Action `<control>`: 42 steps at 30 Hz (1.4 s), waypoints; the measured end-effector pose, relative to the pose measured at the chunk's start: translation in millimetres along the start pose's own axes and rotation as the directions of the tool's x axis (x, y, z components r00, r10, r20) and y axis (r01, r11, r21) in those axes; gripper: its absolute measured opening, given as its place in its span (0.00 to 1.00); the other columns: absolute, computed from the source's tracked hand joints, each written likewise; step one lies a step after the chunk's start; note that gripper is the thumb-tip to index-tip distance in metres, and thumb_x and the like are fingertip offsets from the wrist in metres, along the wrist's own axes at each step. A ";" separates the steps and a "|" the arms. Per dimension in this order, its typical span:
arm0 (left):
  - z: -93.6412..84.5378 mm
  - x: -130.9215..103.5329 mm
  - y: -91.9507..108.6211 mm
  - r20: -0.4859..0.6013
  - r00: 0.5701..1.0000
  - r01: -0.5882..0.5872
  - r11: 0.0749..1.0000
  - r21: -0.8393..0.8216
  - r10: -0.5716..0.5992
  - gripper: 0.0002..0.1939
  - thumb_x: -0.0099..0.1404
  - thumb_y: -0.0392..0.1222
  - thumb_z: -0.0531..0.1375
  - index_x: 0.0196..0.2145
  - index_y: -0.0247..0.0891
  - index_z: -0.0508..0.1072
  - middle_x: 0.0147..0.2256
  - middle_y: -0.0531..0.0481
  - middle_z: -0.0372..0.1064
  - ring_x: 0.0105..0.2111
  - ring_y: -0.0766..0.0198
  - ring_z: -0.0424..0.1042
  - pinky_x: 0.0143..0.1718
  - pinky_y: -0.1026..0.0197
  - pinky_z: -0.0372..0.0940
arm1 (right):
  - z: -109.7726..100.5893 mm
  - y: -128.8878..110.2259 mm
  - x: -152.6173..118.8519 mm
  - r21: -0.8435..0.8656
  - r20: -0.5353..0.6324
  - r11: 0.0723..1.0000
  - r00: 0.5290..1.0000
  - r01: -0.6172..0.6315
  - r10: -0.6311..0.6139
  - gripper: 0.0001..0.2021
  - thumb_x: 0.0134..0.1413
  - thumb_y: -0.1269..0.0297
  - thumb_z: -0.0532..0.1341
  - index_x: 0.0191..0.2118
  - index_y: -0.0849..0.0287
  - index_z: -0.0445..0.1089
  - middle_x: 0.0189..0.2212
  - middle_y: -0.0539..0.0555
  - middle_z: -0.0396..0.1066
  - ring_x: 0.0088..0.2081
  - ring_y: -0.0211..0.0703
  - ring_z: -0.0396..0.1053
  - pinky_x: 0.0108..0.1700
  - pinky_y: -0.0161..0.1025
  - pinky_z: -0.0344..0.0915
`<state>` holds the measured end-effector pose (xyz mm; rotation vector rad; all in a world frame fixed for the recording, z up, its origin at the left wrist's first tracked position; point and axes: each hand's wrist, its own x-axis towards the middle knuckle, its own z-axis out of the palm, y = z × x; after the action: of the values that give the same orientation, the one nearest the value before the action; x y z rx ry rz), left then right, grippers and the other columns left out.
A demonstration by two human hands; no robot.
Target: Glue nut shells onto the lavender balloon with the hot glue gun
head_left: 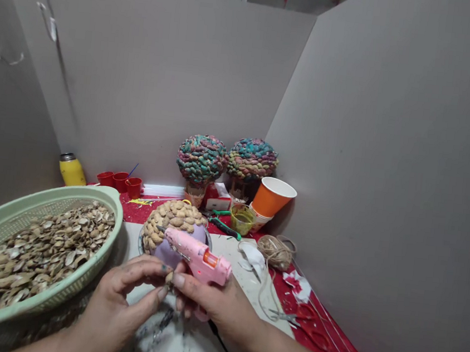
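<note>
A small peanut shell [169, 281] is pinched between the thumb and forefinger of my left hand [126, 293]. My right hand [213, 302] is wrapped round a pink glue gun [197, 256], its thumb close beside the same shell. The gun's dark nozzle points up and left, in front of a lilac ball [168, 252] partly covered with rows of peanut shells [176, 214]. To the left, a green basket [114, 225] holds many loose shells.
Two colourful shell-covered balls [202, 158] stand at the back beside an orange cup [272, 197]. Red cups [133, 188] and a yellow bottle [72, 170] are at back left. Twine [276, 252] and red-handled scissors [314, 335] lie on the right.
</note>
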<state>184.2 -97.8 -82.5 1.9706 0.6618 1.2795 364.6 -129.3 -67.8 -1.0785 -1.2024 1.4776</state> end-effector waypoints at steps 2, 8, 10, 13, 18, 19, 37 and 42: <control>-0.1 -0.7 -1.3 -0.011 0.990 -0.139 0.987 0.085 0.140 0.16 0.57 0.27 0.62 0.40 0.44 0.76 0.36 0.51 0.78 0.37 0.64 0.77 0.40 0.66 0.72 | 0.7 -0.8 -0.2 -0.012 0.000 1.000 1.000 0.003 -0.003 0.22 0.43 0.45 0.69 0.29 0.62 0.68 0.18 0.47 0.67 0.18 0.30 0.60 0.20 0.27 0.53; 0.5 -6.9 -5.5 -0.011 0.931 -0.344 0.890 0.299 0.364 0.20 0.56 0.27 0.63 0.46 0.40 0.74 0.39 0.47 0.78 0.40 0.64 0.77 0.45 0.67 0.70 | 3.2 -6.1 -3.3 -0.065 -0.012 0.997 0.999 0.052 -0.053 0.18 0.43 0.52 0.69 0.27 0.62 0.67 0.19 0.48 0.65 0.21 0.33 0.60 0.25 0.30 0.58; 0.8 -9.1 -6.7 -0.007 0.924 -0.359 0.874 0.328 0.382 0.20 0.56 0.27 0.63 0.46 0.39 0.73 0.40 0.46 0.78 0.41 0.64 0.77 0.46 0.67 0.70 | 3.3 -6.6 -3.5 -0.112 -0.013 0.991 0.997 0.080 -0.082 0.16 0.45 0.54 0.67 0.26 0.62 0.66 0.19 0.47 0.64 0.22 0.33 0.60 0.26 0.31 0.59; 1.9 -10.8 -8.1 -0.010 0.931 -0.345 0.885 0.313 0.366 0.19 0.57 0.26 0.62 0.46 0.39 0.74 0.39 0.47 0.79 0.40 0.64 0.77 0.45 0.67 0.71 | 3.4 -4.1 -3.1 -0.165 -0.007 0.982 0.996 0.089 -0.091 0.13 0.47 0.56 0.64 0.26 0.62 0.66 0.19 0.48 0.64 0.22 0.34 0.60 0.26 0.32 0.59; 5.5 -10.1 -6.2 -0.070 0.961 -0.242 0.934 0.264 0.268 0.15 0.57 0.27 0.61 0.41 0.41 0.77 0.36 0.48 0.80 0.36 0.65 0.78 0.42 0.67 0.72 | 3.1 0.9 -3.3 -0.159 -0.007 0.985 0.998 0.060 -0.062 0.13 0.49 0.55 0.61 0.27 0.62 0.66 0.20 0.51 0.66 0.21 0.35 0.60 0.25 0.33 0.59; 6.1 -9.9 -5.1 -0.085 0.966 -0.217 0.945 0.245 0.243 0.15 0.56 0.27 0.62 0.40 0.42 0.78 0.36 0.48 0.80 0.36 0.64 0.78 0.42 0.68 0.72 | 2.9 1.0 -3.3 -0.152 -0.008 0.987 0.998 0.057 -0.059 0.14 0.49 0.55 0.62 0.27 0.62 0.66 0.20 0.51 0.66 0.21 0.35 0.60 0.25 0.33 0.60; -44.1 16.0 43.1 -0.270 0.864 0.337 0.887 -0.314 -0.424 0.08 0.53 0.41 0.69 0.34 0.43 0.79 0.33 0.54 0.79 0.33 0.67 0.76 0.36 0.71 0.70 | 3.3 -1.7 -7.3 -0.173 -0.145 0.980 0.982 0.099 -0.125 0.18 0.52 0.47 0.63 0.31 0.60 0.68 0.19 0.48 0.68 0.21 0.34 0.61 0.23 0.30 0.57; -116.9 40.6 46.6 -0.419 0.860 0.369 0.922 0.117 -0.292 0.13 0.54 0.46 0.67 0.37 0.39 0.76 0.33 0.51 0.78 0.34 0.62 0.75 0.37 0.65 0.70 | 6.7 -2.5 -8.4 -0.225 -0.118 0.972 0.988 0.069 -0.098 0.20 0.49 0.44 0.63 0.31 0.60 0.70 0.18 0.49 0.67 0.20 0.36 0.61 0.22 0.32 0.58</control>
<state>94.3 -66.4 9.3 1.6495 1.3114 1.4433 360.0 -138.5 -63.7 -1.2359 -1.3252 1.2116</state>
